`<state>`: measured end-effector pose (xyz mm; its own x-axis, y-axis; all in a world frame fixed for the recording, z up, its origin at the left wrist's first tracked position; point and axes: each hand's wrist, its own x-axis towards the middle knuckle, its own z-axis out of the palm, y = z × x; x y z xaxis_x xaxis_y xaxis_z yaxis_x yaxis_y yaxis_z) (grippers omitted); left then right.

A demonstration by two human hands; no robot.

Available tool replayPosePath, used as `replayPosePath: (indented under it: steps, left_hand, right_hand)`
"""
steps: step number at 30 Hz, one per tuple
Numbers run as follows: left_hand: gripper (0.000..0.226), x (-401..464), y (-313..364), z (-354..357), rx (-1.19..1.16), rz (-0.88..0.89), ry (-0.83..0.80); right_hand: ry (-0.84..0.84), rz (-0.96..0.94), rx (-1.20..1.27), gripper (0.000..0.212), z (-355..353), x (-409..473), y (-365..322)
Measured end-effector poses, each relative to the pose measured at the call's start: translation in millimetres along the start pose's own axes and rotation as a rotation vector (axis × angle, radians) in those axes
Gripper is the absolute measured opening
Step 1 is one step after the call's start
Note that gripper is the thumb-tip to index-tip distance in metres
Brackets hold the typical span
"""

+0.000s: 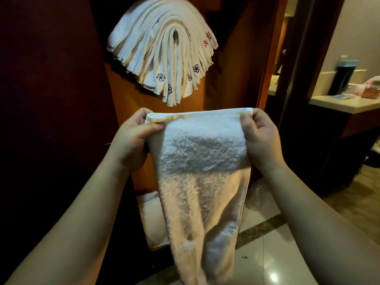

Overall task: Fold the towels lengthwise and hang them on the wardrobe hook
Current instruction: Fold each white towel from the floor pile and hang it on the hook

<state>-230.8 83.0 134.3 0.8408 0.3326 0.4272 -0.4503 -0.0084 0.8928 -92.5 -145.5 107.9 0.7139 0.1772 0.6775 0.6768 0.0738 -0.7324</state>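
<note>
A glossy pale tiled floor (pixel 267 254) lies below an orange-brown wooden wardrobe (pixel 232 64), where folded white towels (pixel 164 50) are draped. A white terry towel (pixel 203 171) is pinched at its top corners by the left hand (pixel 131 138) and right hand (pixel 261 138).

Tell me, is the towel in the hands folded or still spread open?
Folded. The towel hangs as a narrow strip with a rounded fold at its right side; left hand and right hand pinch its top corners.

A white terry towel (pixel 202 171) hangs lengthwise, its hemmed top edge stretched level and its lower end narrowing toward the floor. Above it, a thick bundle of folded white towels (pixel 162 48) drapes over the wardrobe hook, ends fanned downward, several showing small embroidered flowers.
</note>
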Motion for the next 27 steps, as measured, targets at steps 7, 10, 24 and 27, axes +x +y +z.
replayPosePath:
  steps: [7, 10, 24, 27]
  left_hand:
    - [0.014, -5, 0, 3, 0.006, 0.012, -0.024]
    - [0.014, -9, -1, 5, -0.034, 0.008, -0.041]
    - [0.020, -24, -63, -1, -0.001, -0.220, 0.273]
    - [0.018, -40, -83, 16, 0.011, -0.245, 0.453]
  right_hand:
    - [-0.612, 0.521, 0.632, 0.076, -19, 0, 4]
    - [-0.649, 0.609, 0.736, 0.056, -21, -3, 8]
    - [-0.377, 0.685, 0.414, 0.030, 15, -26, 30]
    - [-0.155, 0.579, -0.042, 0.019, 30, -57, 23]
